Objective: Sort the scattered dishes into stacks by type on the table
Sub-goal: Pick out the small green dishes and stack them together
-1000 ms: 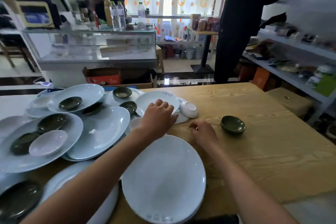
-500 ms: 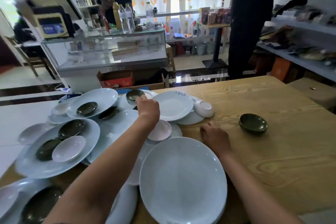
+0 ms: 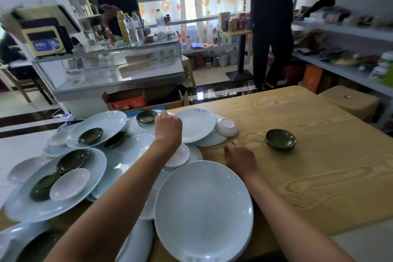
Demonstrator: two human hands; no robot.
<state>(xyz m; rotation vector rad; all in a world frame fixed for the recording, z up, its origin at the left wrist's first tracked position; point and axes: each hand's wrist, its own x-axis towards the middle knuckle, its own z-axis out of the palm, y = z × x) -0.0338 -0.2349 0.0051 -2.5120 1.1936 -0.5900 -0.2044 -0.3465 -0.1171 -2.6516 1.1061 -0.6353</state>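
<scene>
Six small dark green dishes show on the wooden table (image 3: 319, 176). One green dish (image 3: 280, 139) sits alone at about two o'clock from the near stack of pale plates (image 3: 204, 210), well apart from the pile. Another green dish (image 3: 146, 116) lies at the pile's far edge, just beside the left hand (image 3: 168, 128), whose fingers are curled; whether they grip anything cannot be told from behind. A third (image 3: 90, 135) rests in a tilted oval plate (image 3: 97, 127), with a fourth (image 3: 116, 139) tucked under that plate's rim.

The big oval plate (image 3: 55, 185) at nine o'clock carries two green dishes (image 3: 72, 160) and one pinkish dish (image 3: 70, 184), its long axis running from seven to one o'clock. Four pinkish dishes are visible in all. A white bowl (image 3: 227, 126) leans tipped against a lettered round plate (image 3: 194, 126) at twelve o'clock.

The right hand (image 3: 240, 158) rests on the table, fingers loosely curled and holding nothing, touching the near stack's far rim.
</scene>
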